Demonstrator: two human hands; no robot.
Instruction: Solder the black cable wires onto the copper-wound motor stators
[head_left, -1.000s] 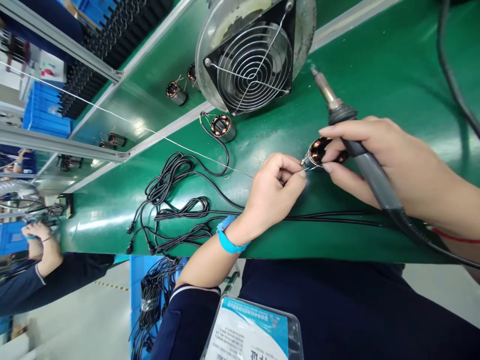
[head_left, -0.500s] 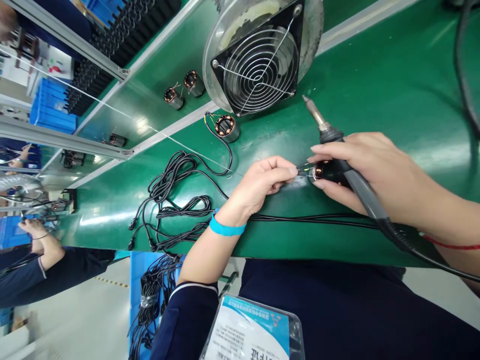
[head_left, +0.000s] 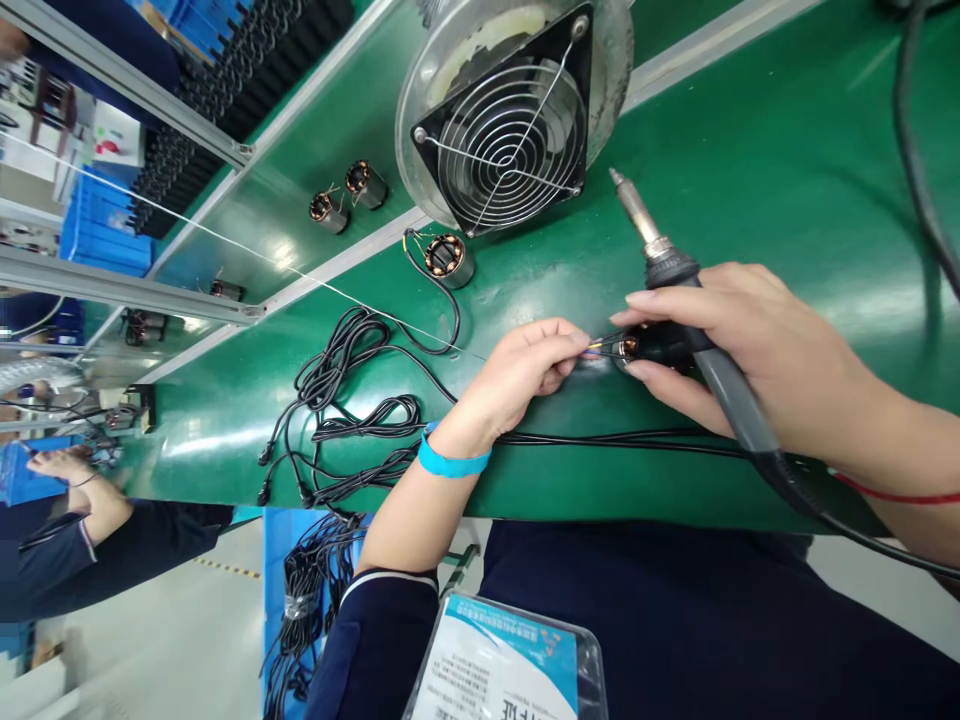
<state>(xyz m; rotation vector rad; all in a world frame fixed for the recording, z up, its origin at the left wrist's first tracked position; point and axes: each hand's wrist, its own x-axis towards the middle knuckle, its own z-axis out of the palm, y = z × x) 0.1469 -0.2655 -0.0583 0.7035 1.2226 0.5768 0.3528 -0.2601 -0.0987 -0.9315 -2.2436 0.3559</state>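
Observation:
Between finger and thumb, my left hand (head_left: pixel 529 370) pinches thin wires (head_left: pixel 600 348), one of them yellow. These run into a small dark motor stator (head_left: pixel 631 348) with copper windings, partly covered by my right hand (head_left: pixel 757 350). That hand is closed round the stator and also holds a soldering iron (head_left: pixel 731 385). The iron's bare metal tip (head_left: pixel 616 178) points up and away, apart from the wires. Another stator (head_left: pixel 450 262), with a black cable attached, stands on the green bench beyond my left hand.
A round fan unit with a wire guard (head_left: pixel 506 160) stands at the back of the bench. Coiled black cables (head_left: pixel 341 360) lie to the left. Two stators (head_left: pixel 365 184) sit behind the metal rail. A co-worker's hands (head_left: pixel 67 465) are at far left; a blue bin (head_left: pixel 274 580) holds more cables below.
The view has shifted slightly. Yellow and bluish wire now shows more plainly between my left fingertips and the stator. Both hands keep their hold.

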